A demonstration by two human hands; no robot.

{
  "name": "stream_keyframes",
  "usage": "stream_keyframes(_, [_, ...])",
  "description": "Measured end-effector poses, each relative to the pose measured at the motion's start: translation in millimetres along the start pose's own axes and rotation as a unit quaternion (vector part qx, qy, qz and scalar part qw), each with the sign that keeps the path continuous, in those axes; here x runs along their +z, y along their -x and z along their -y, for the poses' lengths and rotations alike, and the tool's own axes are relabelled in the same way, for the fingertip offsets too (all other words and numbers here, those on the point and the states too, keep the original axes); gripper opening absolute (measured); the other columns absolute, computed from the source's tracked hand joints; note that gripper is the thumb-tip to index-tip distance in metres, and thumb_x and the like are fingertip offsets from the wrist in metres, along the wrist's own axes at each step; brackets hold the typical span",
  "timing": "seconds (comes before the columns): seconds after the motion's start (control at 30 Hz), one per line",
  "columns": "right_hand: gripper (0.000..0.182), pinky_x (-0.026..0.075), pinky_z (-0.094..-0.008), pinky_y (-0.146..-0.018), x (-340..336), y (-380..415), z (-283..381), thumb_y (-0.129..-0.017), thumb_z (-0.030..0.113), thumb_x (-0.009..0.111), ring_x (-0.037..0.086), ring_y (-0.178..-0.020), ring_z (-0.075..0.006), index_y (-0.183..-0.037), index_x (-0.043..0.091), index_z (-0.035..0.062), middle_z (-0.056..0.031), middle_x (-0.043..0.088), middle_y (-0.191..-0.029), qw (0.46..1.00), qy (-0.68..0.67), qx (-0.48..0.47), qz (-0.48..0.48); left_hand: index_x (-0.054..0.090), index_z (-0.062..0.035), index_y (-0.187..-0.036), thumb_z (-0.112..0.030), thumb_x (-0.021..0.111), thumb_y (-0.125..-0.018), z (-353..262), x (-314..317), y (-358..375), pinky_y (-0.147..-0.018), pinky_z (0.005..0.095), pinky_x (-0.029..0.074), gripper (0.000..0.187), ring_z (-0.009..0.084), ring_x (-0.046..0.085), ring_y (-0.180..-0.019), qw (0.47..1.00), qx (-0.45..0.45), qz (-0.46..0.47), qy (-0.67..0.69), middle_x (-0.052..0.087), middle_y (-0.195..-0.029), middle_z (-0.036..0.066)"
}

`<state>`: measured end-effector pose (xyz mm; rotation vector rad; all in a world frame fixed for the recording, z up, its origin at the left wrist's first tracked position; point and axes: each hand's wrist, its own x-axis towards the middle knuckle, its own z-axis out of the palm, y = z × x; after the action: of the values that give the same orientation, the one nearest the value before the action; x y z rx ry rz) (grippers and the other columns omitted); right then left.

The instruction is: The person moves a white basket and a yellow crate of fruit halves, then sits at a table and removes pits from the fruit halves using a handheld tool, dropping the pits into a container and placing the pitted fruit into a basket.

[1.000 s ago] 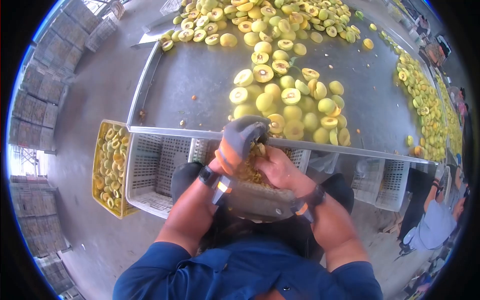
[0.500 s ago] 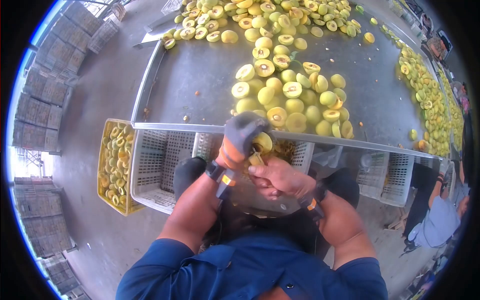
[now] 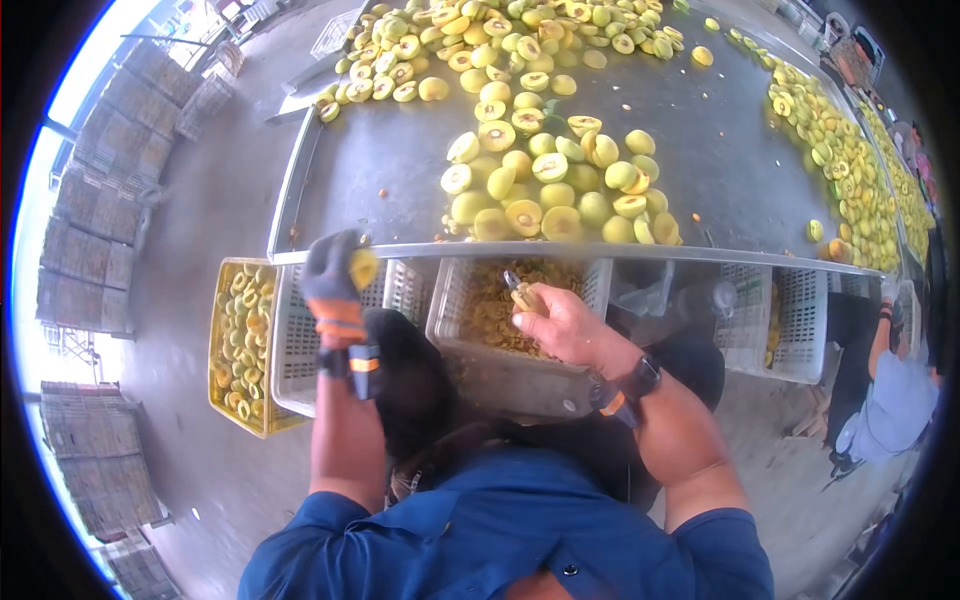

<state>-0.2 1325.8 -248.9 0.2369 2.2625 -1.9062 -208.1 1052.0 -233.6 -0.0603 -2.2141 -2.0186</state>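
Observation:
My left hand, in a grey and orange glove, is over the white crate at the left, slightly blurred. Its fingers are closed on a yellow peach half. My bare right hand grips a short pitting tool by its wooden handle, the dark metal tip pointing up and left. Below that tip stands a crate of brown pits and scraps. Beyond both hands, halved yellow-green peaches lie on the metal table, several with the pit still showing.
A yellow crate of peach halves stands at the far left. The table's raised metal edge runs just beyond my hands. More white crates are under the table at right, near another person. Stacked crates line the left side.
My left hand has moved away from my right, leftward to above the white crate, with the peach half. My right hand has stayed near the middle, and the tool now shows clear of the fruit.

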Motion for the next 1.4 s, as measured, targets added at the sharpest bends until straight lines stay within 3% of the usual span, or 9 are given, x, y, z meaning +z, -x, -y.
stream_keyframes(0.07, [0.025,0.053,-0.0481,-0.080,-4.2,8.1,11.9,-0.098,0.018,0.069,0.069,-0.085,-0.0409,-0.107,0.060,-0.0035,-0.0212,0.069,-0.086,0.997,0.051,-0.045,-0.046,0.080,0.0019,-0.107,-0.008,0.080,-0.090,30.2,-50.4,-20.1,-0.085,0.0322,0.058,0.020,0.0193,0.074,-0.091,0.997,-0.036,-0.056,-0.042,0.078,-0.104,0.010])
stream_keyframes(0.13, [0.024,0.054,-0.0497,-0.081,-5.0,11.3,19.0,-0.097,0.016,0.069,0.067,-0.089,-0.0465,-0.108,0.061,-0.0033,-0.0249,0.069,-0.091,0.989,0.092,-0.083,-0.079,0.079,0.0020,-0.115,-0.011,0.081,-0.091,76.0,-90.9,-35.4,-0.094,0.0352,0.057,0.027,0.0226,0.074,-0.101,0.948,0.074,-0.073,-0.301,0.078,-0.113,0.012])
stream_keyframes(0.2, [0.024,0.054,-0.0511,-0.082,-4.1,8.6,19.9,-0.096,0.014,0.070,0.066,-0.093,-0.0494,-0.109,0.061,-0.0029,-0.0266,0.069,-0.095,0.978,0.129,-0.121,-0.107,0.077,0.0011,-0.121,-0.012,0.081,-0.091,82.6,-89.3,-39.6,-0.099,0.0364,0.056,0.032,0.0246,0.073,-0.107,0.962,0.076,-0.051,-0.256,0.077,-0.118,0.014])
stream_keyframes(0.37, [0.025,0.055,-0.0537,-0.083,0.5,-3.4,9.4,-0.095,0.014,0.072,0.067,-0.098,-0.0490,-0.111,0.062,-0.0014,-0.0267,0.069,-0.098,0.958,0.177,-0.165,-0.151,0.071,-0.0027,-0.136,-0.004,0.076,-0.094,26.3,16.4,-15.7,-0.102,0.0327,0.057,0.042,0.0200,0.073,-0.111,0.948,0.164,0.098,-0.256,0.076,-0.124,0.012])
stream_keyframes(0.63, [0.032,0.054,-0.0493,-0.084,-1.2,-18.8,3.8,-0.102,0.025,0.067,0.067,-0.094,-0.0496,-0.118,0.063,-0.0016,-0.0272,0.071,-0.102,0.993,0.006,-0.009,-0.121,0.067,-0.0118,-0.144,-0.023,0.085,-0.089,20.3,144.6,-14.4,-0.109,0.0445,0.053,0.059,0.0381,0.066,-0.125,0.829,0.174,0.301,-0.437,0.066,-0.138,0.019])
stream_keyframes(0.9, [0.022,0.042,-0.0260,-0.048,-10.3,-34.2,16.4,-0.111,0.032,0.056,0.049,-0.056,-0.0092,-0.120,0.056,0.0119,0.0015,0.051,-0.078,0.914,-0.383,0.135,0.004,0.070,-0.0165,-0.137,-0.027,0.088,-0.082,41.9,132.1,-51.6,-0.105,0.0457,0.054,0.059,0.0395,0.066,-0.121,0.835,0.091,0.419,-0.345,0.066,-0.133,0.018])
stream_keyframes(1.03, [0.033,0.045,-0.0333,-0.045,-14.6,-43.6,9.8,-0.108,0.040,0.058,0.050,-0.052,-0.0160,-0.113,0.058,0.0072,-0.0051,0.054,-0.079,0.874,-0.473,0.108,0.019,0.071,-0.0105,-0.131,-0.022,0.090,-0.078,37.5,131.3,-53.2,-0.101,0.0449,0.056,0.057,0.0389,0.069,-0.116,0.823,0.096,0.437,-0.350,0.067,-0.130,0.018])
stream_keyframes(1.37, [0.044,0.044,-0.0294,-0.046,-12.2,-49.0,27.5,-0.112,0.046,0.052,0.049,-0.052,-0.0119,-0.117,0.059,0.0034,-0.0030,0.053,-0.079,0.861,-0.495,0.109,0.042,0.074,-0.0061,-0.126,-0.025,0.084,-0.081,49.5,133.1,-58.2,-0.093,0.0417,0.059,0.050,0.0345,0.075,-0.106,0.866,0.057,0.363,-0.339,0.076,-0.113,0.017])
stream_keyframes(1.4, [0.044,0.044,-0.0292,-0.046,-10.6,-50.0,29.0,-0.113,0.047,0.051,0.049,-0.052,-0.0118,-0.116,0.058,0.0037,-0.0029,0.053,-0.079,0.864,-0.492,0.104,0.039,0.073,-0.0041,-0.128,-0.023,0.082,-0.083,44.1,129.0,-61.8,-0.087,0.0386,0.059,0.050,0.0316,0.074,-0.100,0.893,-0.024,0.375,-0.250,0.077,-0.112,0.015])
